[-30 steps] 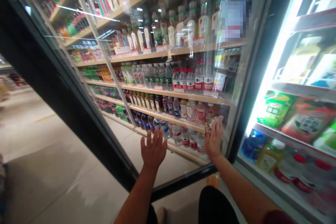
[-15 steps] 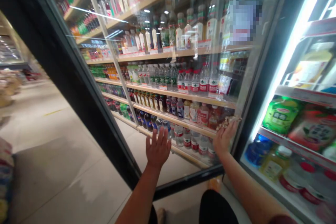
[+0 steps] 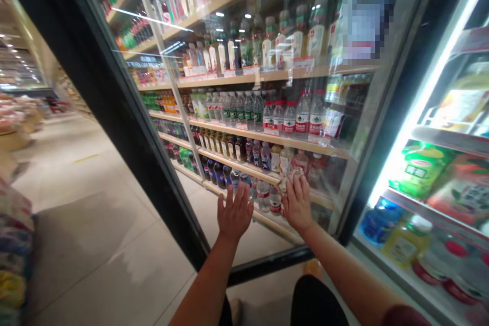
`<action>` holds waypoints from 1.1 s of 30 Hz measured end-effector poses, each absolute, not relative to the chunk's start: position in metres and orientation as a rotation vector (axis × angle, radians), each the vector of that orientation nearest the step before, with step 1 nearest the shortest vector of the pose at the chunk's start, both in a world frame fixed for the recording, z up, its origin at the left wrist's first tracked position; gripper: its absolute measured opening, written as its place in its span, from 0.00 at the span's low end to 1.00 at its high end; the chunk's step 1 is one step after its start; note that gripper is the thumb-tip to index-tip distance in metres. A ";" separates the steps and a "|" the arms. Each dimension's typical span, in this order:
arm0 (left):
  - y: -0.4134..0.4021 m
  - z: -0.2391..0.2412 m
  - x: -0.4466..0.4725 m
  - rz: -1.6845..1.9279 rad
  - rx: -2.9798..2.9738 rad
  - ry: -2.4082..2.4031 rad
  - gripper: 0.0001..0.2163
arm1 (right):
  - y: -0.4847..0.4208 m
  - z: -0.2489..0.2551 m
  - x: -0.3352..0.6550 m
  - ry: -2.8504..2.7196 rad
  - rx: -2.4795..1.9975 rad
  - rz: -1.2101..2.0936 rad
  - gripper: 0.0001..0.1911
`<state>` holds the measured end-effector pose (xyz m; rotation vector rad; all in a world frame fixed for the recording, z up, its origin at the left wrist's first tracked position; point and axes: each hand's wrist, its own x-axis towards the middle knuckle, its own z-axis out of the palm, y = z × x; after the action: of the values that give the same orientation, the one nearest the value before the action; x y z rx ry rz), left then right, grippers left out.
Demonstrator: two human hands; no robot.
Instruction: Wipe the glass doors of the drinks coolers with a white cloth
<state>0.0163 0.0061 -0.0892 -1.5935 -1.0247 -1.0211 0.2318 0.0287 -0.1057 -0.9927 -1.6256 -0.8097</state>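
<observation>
A glass door (image 3: pixel 237 239) in a black frame stands swung out before me, with shelves of bottles showing through it. My left hand (image 3: pixel 234 211) lies flat against the lower pane, fingers stretched out and holding nothing. To its right, my right hand (image 3: pixel 298 204) presses a crumpled, pale brownish cloth (image 3: pixel 289 179) to the glass. Most of the cloth is hidden under the fingers; its edge sticks out above and to the left of them.
On the right is a lit cooler shelf (image 3: pixel 451 136) with bagged and bottled drinks. The door's black frame (image 3: pixel 126 127) slants down on the left, beside the tiled floor (image 3: pixel 95 214). Stacked goods (image 3: pixel 13 244) stand at the far left.
My right hand has slid left across the glass with the cloth, away from the door's right side and closer to my left hand. The left hand stays nearly where it was.
</observation>
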 end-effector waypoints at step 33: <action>0.007 -0.089 0.014 -1.048 -1.606 -1.016 0.30 | 0.035 0.022 0.202 -1.597 -0.881 -0.813 0.28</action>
<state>0.0144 0.0075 -0.0894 -1.6063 -1.0157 -1.0484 0.2025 0.0355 0.0218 -0.8809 -1.5966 -0.8128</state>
